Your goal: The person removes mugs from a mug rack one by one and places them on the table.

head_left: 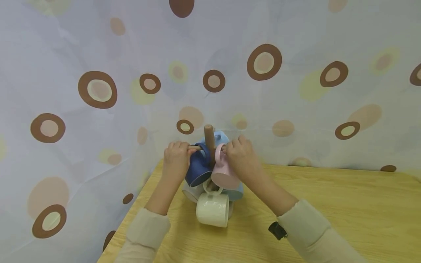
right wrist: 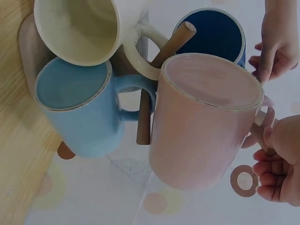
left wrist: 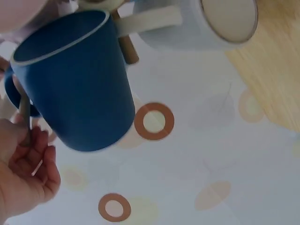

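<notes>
A wooden mug tree [head_left: 209, 136] stands on the table, hung with several mugs. My left hand [head_left: 175, 159] pinches the end of the wooden peg [head_left: 194, 147] that passes through the handle of a dark blue mug [head_left: 198, 168]. On the other side, my right hand [head_left: 242, 157] pinches the peg [right wrist: 260, 136] carrying a pink mug [right wrist: 201, 126]. Both mugs hang tilted by their handles, just inside my hands. Below them a cream mug [head_left: 213, 210] hangs at the front. A light blue mug [right wrist: 77, 108] shows beside the cream one in the right wrist view.
The wooden table [head_left: 322, 204] spreads out to the right, and its left edge runs close by the mug tree. A wall covering with brown and beige dots [head_left: 213, 81] rises behind and to the left. A small black object [head_left: 277, 231] sits at my right sleeve.
</notes>
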Tool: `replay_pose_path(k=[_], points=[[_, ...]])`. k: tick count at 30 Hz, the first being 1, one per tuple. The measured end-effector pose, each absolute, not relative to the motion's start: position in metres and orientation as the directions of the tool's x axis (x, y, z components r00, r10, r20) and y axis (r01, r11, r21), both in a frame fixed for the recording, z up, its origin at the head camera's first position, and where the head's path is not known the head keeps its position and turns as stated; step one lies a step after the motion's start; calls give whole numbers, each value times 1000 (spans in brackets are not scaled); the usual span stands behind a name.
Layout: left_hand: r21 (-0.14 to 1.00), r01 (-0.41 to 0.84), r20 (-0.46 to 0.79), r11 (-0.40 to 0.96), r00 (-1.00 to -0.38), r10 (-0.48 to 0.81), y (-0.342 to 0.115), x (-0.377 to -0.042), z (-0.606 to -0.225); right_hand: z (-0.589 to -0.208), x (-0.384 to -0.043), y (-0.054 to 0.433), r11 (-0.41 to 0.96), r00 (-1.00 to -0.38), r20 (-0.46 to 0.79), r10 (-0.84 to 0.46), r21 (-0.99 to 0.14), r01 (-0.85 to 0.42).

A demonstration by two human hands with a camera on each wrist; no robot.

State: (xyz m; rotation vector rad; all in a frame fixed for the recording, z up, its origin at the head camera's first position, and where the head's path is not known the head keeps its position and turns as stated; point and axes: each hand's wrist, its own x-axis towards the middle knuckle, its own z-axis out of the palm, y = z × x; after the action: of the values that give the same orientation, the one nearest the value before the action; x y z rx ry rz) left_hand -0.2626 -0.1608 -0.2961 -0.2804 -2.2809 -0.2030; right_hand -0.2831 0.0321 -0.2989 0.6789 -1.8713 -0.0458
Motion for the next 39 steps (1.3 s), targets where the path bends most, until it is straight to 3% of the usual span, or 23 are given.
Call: replay_pose_path(k=[9, 18, 39], points=[[28, 407, 749, 913, -613, 250, -170, -271, -294, -300, -276, 27, 853, -314, 865, -392, 214, -476], [57, 399, 730, 915, -642, 234, -169, -268, -292, -303, -274, 25, 857, -398, 842, -365, 137, -497], [25, 423, 786, 906, -568, 243, -159, -268, -298, -300, -278, 35, 857, -487, 811, -324, 33, -515]])
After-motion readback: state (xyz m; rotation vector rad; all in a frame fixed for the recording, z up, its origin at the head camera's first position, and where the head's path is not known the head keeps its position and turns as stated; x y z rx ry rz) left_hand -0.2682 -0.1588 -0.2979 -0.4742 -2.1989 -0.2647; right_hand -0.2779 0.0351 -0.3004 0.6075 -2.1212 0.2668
